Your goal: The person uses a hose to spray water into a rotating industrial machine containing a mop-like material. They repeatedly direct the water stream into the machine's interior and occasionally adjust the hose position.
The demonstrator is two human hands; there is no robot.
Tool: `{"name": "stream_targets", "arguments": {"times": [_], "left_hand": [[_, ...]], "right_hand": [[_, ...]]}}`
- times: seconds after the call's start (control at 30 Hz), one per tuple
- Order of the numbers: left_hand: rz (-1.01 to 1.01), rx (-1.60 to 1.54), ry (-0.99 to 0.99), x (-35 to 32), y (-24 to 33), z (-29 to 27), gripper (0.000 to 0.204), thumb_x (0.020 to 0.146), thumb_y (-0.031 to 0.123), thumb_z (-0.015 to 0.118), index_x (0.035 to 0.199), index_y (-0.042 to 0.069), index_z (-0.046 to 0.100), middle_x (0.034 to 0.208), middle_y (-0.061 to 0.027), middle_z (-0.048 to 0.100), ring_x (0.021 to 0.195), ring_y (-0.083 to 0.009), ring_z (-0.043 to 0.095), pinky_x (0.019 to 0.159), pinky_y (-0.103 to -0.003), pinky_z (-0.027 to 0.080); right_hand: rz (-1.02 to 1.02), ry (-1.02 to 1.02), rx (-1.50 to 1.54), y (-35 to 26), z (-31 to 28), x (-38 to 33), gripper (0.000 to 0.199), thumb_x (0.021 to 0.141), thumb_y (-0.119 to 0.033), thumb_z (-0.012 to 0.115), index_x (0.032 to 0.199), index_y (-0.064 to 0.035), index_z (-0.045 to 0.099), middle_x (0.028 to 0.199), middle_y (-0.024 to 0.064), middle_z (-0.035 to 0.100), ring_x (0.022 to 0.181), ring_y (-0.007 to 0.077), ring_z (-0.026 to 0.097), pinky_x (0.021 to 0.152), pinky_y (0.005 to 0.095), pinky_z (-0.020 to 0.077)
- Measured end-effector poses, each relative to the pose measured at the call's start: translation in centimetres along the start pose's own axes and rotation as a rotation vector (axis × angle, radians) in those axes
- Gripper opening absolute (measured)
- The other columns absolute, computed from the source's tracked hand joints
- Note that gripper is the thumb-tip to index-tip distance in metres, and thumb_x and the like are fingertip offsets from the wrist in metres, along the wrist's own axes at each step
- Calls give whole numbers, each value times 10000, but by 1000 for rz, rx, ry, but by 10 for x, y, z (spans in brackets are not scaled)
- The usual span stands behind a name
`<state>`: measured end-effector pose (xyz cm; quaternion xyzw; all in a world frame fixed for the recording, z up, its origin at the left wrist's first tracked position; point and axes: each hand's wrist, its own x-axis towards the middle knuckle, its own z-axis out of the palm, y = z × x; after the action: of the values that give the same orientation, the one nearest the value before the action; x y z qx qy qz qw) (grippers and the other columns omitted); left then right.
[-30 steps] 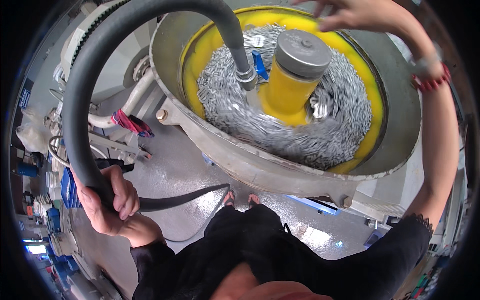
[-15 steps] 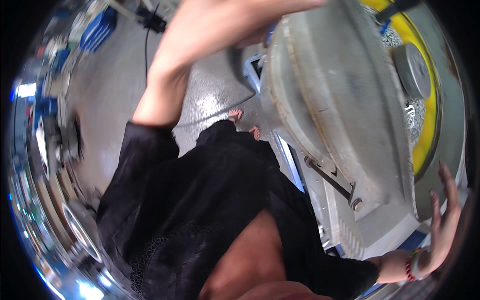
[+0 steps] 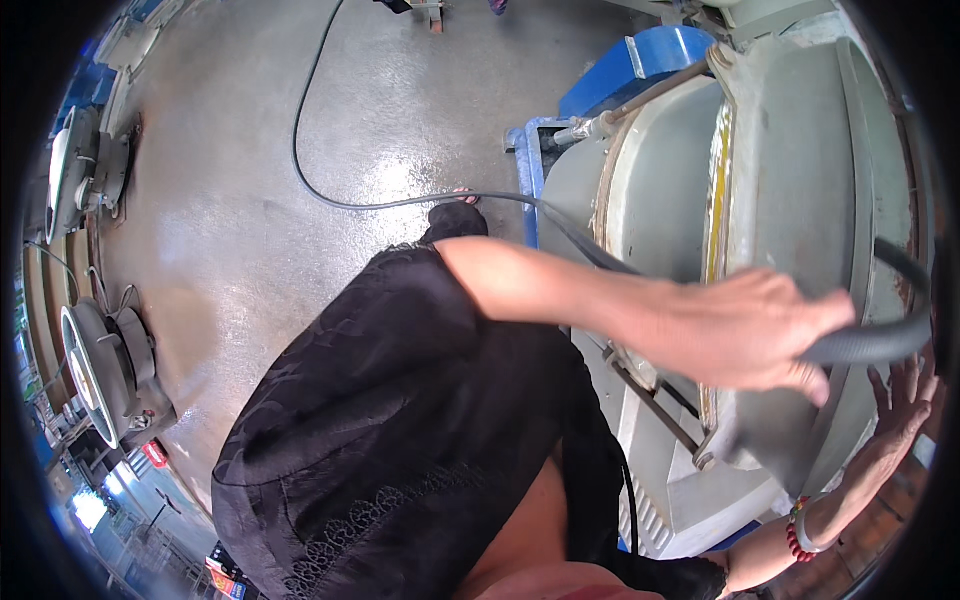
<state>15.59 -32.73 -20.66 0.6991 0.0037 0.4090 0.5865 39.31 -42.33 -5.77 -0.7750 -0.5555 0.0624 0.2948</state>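
Note:
A dark flexible hose (image 3: pixel 875 342) is gripped by my left hand (image 3: pixel 760 325), whose arm reaches across to the right. The fist is smeared by motion. The hose's far part bends up past the hand at the right rim; its end is not plain to see. My right hand (image 3: pixel 905 405), with a red beaded and a pale bracelet at the wrist, is just below the hose with fingers spread. Whether it touches the machine behind it, I cannot tell. Both hands are over a large pale grey machine (image 3: pixel 800 190) with a rounded cover and a thin yellow edge.
The machine has a blue housing (image 3: pixel 610 75), a blue frame (image 3: pixel 530 170) and a metal linkage bar (image 3: pixel 660 410). A dark cable or hose line (image 3: pixel 300 130) loops over the shiny wet-looking floor (image 3: pixel 230 190). Two round fans (image 3: pixel 90 375) stand at the left.
My left hand has come down from the top to the right and now holds the hose. The machine's yellow-lined bowl with shiny pieces no longer shows; the cover appears turned. My view has shifted.

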Motion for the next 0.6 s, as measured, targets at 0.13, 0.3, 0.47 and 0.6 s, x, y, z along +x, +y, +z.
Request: {"name": "stream_targets", "arguments": {"times": [0.13,0.3,0.47,0.6], "left_hand": [[10,11,-127,-7,-4,-4,427,915,286,656,1138,9,419,489,-74,486,379,-293,518,351,-387,374],[-47,36,-377,-14,-15,-26,422,938,250,621,1137,-21,365,535,-128,527,466,-369,575,412,-442,409],[-43,-26,-594,-2,-21,-42,408,933,188,620,1139,-45,356,590,-164,549,485,-368,589,423,-444,424],[108,-21,-781,6,-35,-36,455,918,271,660,1097,-95,457,594,-130,541,402,-303,539,383,-403,414]], "right_hand": [[148,81,-78,-22,19,6,782,939,-641,320,1482,-79,335,1476,146,422,1339,294,439,1095,471,341],[-1,-60,-319,-71,55,-18,565,1004,-357,426,1432,11,412,1463,157,447,1345,270,423,1127,364,281],[145,14,-273,-78,55,-27,673,909,-497,570,1365,-7,492,1303,197,572,1196,360,559,1018,404,413],[315,230,-177,-66,54,-53,673,908,-586,527,1196,23,548,1132,188,628,1046,366,607,923,399,450]]}}
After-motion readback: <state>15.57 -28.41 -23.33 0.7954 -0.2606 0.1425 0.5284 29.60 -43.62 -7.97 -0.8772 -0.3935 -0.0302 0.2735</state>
